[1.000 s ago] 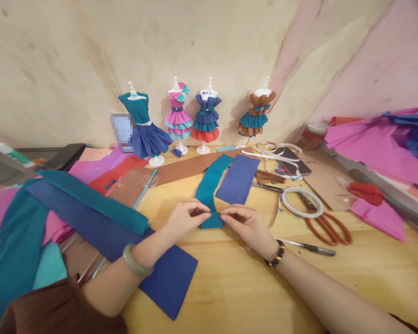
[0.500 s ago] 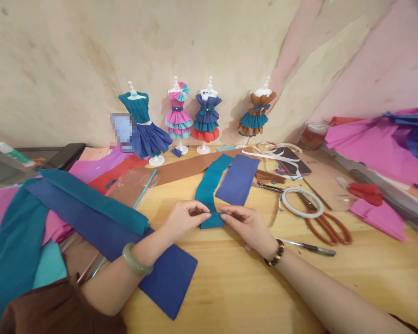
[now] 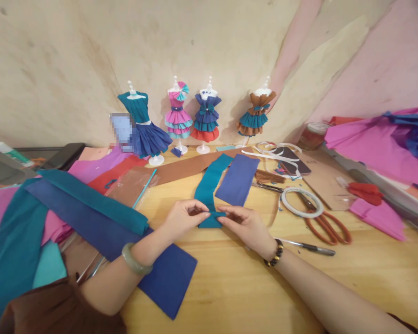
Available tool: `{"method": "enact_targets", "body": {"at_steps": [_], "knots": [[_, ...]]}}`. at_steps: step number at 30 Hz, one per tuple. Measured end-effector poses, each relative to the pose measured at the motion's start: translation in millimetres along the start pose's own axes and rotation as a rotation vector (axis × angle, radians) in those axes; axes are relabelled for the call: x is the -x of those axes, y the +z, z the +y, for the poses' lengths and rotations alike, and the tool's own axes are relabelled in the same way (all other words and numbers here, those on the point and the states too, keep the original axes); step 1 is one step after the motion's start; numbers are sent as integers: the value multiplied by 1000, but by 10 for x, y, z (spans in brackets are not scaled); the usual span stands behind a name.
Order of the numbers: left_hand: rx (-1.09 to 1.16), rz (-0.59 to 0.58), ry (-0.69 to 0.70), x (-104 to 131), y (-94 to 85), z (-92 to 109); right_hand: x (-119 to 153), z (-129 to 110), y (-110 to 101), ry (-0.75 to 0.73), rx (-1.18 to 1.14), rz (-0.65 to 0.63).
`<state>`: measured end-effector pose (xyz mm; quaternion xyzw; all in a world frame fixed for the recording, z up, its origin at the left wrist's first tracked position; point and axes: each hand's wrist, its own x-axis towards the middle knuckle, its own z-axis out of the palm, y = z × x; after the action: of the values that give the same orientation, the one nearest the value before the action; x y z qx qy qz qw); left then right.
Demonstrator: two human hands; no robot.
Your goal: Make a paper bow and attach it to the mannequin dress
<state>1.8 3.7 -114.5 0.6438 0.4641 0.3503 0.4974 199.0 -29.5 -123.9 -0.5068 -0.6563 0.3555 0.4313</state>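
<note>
A teal crepe paper strip point(image 3: 212, 178) lies lengthwise on the table, its near end folded over. My left hand point(image 3: 184, 220) pinches the left side of that fold between thumb and fingers. At the fold's right side, my right hand point(image 3: 245, 227) grips the same strip with thumb and forefinger. Beside the strip, on its right, lies a flat blue crepe paper piece point(image 3: 238, 178). A longer blue crepe paper length point(image 3: 170, 280) runs beneath my left forearm, with a folded teal length point(image 3: 101, 204) on top of it.
Mini dress forms in paper dresses, including a blue-and-teal one point(image 3: 208, 113), stand along the wall. On the right lie a tape roll point(image 3: 302, 202), orange-handled scissors point(image 3: 329, 227), a pen point(image 3: 313, 248) and a phone point(image 3: 294, 162). A glue stick point(image 3: 12, 154) is at far left.
The fingers of my right hand have shifted slightly at the fold, and more of its right corner shows. My left hand stays nearly in place on the strip.
</note>
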Motion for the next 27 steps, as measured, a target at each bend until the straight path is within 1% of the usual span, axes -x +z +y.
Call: {"method": "enact_targets", "body": {"at_steps": [6, 12, 18, 23, 27], "knots": [[11, 1, 4, 4, 0, 25, -6, 1, 10, 23, -31, -5], [48, -4, 25, -16, -4, -27, -10, 16, 16, 47, -57, 3], [24, -15, 6, -20, -6, -33, -8, 9, 4, 51, -76, 19], [90, -43, -25, -27, -11, -24, -6, 28, -8, 83, -83, 28], [154, -52, -44, -38, -29, -26, -7, 30, -21, 42, -107, 35]]}}
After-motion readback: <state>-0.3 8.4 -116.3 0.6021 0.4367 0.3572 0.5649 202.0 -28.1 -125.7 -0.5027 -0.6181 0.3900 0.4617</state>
